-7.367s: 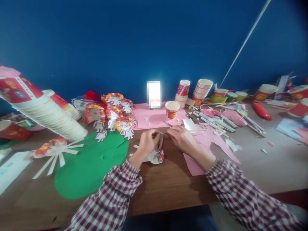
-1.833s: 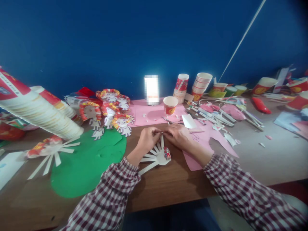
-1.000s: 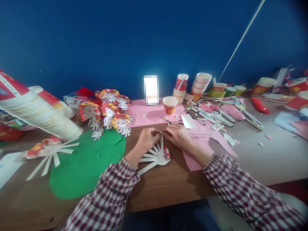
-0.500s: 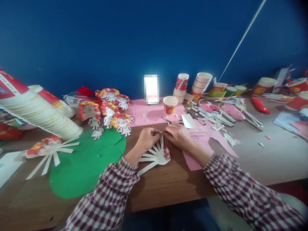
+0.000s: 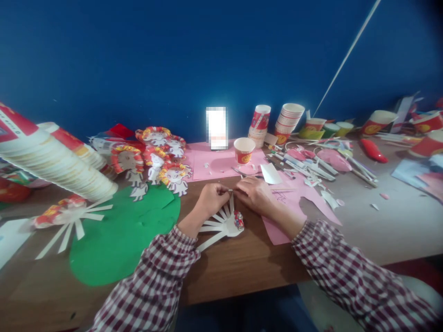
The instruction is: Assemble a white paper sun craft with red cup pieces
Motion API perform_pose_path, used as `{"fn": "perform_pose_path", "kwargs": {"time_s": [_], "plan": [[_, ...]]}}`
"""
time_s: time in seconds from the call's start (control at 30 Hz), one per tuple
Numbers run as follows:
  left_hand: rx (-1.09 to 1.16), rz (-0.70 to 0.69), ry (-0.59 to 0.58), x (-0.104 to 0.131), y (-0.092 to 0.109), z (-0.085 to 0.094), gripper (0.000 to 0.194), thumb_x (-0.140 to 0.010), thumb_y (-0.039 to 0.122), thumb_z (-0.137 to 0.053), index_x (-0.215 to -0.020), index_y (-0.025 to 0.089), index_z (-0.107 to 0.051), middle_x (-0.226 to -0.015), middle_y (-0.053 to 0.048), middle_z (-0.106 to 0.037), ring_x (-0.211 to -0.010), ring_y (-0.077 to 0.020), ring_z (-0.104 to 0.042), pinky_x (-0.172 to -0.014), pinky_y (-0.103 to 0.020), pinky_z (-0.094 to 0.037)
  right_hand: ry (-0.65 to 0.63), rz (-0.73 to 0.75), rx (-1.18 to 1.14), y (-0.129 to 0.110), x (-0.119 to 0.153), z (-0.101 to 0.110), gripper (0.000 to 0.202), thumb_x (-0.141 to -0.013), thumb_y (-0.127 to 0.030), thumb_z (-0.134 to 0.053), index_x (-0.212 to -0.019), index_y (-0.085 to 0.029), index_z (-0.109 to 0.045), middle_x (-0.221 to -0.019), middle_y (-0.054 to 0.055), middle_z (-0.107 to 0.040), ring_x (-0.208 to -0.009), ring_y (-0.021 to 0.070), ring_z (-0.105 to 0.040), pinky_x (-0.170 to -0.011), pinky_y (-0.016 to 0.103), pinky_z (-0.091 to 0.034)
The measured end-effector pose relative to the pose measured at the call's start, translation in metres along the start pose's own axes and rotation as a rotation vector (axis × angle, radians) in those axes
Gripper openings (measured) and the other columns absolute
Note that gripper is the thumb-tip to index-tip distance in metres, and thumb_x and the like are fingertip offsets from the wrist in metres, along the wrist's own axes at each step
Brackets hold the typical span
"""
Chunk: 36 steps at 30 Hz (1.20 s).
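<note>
A paper cup cut into strips [image 5: 226, 226] lies splayed on the brown table [image 5: 242, 272], its white strips fanned out and a few curled red rolls at its right side. My left hand [image 5: 212, 200] pinches the end of one upright strip between thumb and fingers. My right hand [image 5: 254, 196] pinches the same strip end from the other side, fingertips close to the left ones. The tip between them looks folded or rolled; its exact shape is too small to tell. Left of my hands lies a green paper shape [image 5: 128, 240].
Curled cup figures [image 5: 157, 161] and a second cut cup [image 5: 71, 212] lie left, beside a leaning stack of cups [image 5: 62, 157]. A single paper cup [image 5: 244, 151] stands on pink paper [image 5: 214, 168]. Several markers [image 5: 308, 166] and scraps lie right, with a cup stack [image 5: 290, 120] behind.
Both hands keep their pinch on the strip end with hardly any visible movement. The whole view has shifted very slightly.
</note>
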<state>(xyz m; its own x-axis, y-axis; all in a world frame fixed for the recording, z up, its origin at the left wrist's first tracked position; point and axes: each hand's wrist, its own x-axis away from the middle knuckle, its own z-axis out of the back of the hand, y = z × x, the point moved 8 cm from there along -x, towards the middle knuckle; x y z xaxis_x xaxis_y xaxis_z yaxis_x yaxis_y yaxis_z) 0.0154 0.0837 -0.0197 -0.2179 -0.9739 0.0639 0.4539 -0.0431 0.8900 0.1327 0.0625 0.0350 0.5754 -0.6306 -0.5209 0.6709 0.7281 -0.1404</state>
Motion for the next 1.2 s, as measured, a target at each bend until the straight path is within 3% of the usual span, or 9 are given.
{"fn": "perform_pose_path", "kwargs": {"time_s": [0.33, 0.53, 0.8, 1.2], "plan": [[0.013, 0.018, 0.013, 0.000, 0.005, 0.002, 0.017, -0.070, 0.024, -0.056, -0.073, 0.011, -0.067, -0.054, 0.001, -0.061, -0.048, -0.0091, -0.053, -0.046, -0.017, -0.041, -0.004, 0.003, -0.031, 0.001, 0.001, -0.001, 0.021, -0.092, -0.028, -0.047, -0.077, -0.018, -0.059, -0.076, 0.005, -0.061, -0.077, 0.0171, -0.052, -0.073, 0.028, -0.038], [0.015, 0.022, 0.019, 0.002, 0.009, 0.004, 0.029, -0.077, 0.034, -0.050, -0.062, 0.012, -0.061, -0.048, 0.002, -0.055, -0.043, -0.0088, -0.049, -0.041, -0.017, -0.037, -0.027, 0.000, -0.020, 0.001, 0.001, -0.001, 0.023, -0.093, -0.029, -0.045, -0.078, -0.018, -0.058, -0.077, 0.005, -0.060, -0.078, 0.0173, -0.052, -0.075, 0.029, -0.038], [-0.011, -0.035, 0.010, 0.001, 0.011, 0.003, 0.033, -0.079, 0.038, -0.050, -0.069, 0.010, -0.064, -0.051, 0.000, -0.057, -0.044, -0.0092, -0.050, -0.041, -0.018, -0.034, -0.054, -0.006, 0.015, -0.002, -0.001, 0.001, 0.023, -0.092, -0.027, -0.046, -0.074, -0.017, -0.056, -0.075, 0.005, -0.059, -0.077, 0.0167, -0.052, -0.075, 0.029, -0.039], [-0.149, -0.103, 0.052, 0.007, 0.025, 0.007, 0.026, -0.081, 0.027, -0.050, -0.072, 0.012, -0.068, -0.055, -0.002, -0.063, -0.049, -0.0105, -0.055, -0.049, -0.019, -0.037, -0.063, -0.024, -0.004, 0.003, 0.001, -0.006, 0.014, -0.090, -0.026, -0.051, -0.086, -0.016, -0.061, -0.081, 0.006, -0.063, -0.077, 0.0168, -0.055, -0.073, 0.028, -0.041]]}}
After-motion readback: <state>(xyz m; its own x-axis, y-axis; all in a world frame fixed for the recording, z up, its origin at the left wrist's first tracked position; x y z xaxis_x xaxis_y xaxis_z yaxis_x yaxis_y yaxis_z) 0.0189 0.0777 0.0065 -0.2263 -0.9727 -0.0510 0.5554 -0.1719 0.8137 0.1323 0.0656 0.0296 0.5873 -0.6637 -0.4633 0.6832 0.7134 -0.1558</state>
